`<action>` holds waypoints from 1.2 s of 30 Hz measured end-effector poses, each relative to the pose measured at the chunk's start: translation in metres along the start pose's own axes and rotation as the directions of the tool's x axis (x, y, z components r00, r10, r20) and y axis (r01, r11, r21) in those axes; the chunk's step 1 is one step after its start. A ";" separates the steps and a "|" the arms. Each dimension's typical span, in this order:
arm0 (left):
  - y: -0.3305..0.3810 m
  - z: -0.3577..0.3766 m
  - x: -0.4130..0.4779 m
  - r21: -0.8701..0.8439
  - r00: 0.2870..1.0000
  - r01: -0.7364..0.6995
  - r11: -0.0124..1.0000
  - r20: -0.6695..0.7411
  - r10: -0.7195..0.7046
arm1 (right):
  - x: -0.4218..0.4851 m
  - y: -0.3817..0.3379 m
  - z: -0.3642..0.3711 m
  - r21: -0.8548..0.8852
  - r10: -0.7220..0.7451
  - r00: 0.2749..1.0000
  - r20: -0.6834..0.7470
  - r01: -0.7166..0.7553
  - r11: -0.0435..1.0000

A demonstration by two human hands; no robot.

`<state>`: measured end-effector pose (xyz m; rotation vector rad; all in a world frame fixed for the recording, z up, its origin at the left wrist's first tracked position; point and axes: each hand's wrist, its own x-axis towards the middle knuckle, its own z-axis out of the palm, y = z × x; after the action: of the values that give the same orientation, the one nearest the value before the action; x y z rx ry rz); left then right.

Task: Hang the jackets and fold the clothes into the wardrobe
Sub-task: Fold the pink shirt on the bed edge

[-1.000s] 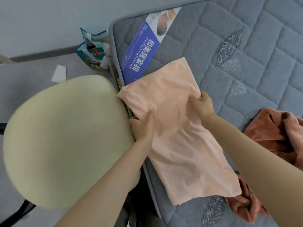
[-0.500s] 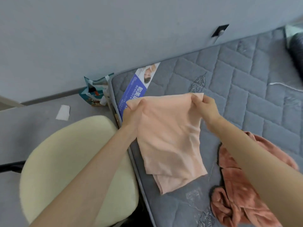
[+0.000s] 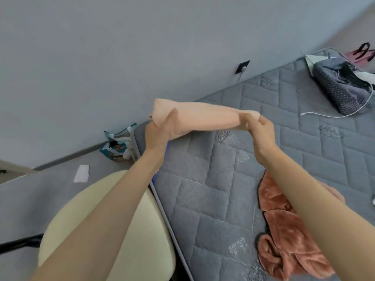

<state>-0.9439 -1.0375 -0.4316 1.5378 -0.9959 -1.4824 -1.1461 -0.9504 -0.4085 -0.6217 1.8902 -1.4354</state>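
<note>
Peach garment (image 3: 207,118), likely light and limp, is gripped by curled fingers: left hand (image 3: 162,129) at nine o'clock, right hand (image 3: 261,129) at three.

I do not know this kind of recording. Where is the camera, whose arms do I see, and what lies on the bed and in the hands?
There is no machine here: the two bare arms belong to a person. The camera sits on that person's head and looks forward and down. The left hand and the right hand each grip one end of a peach cloth, held up over a grey quilted mattress. On the mattress lie a rust-coloured garment, a dark dotted bundle and a white cable. A cream chair seat stands beside it.
</note>
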 end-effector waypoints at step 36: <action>-0.257 -0.068 -0.075 0.854 0.945 0.001 0.520 0.170 -0.280 | -0.128 0.259 -0.053 -0.837 0.603 0.792 0.094 -0.265 0.479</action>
<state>-0.8710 -0.8654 -0.6343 2.1362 -2.0431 -1.4088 -1.0949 -0.7524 -0.6197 -0.6557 2.0857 -0.0235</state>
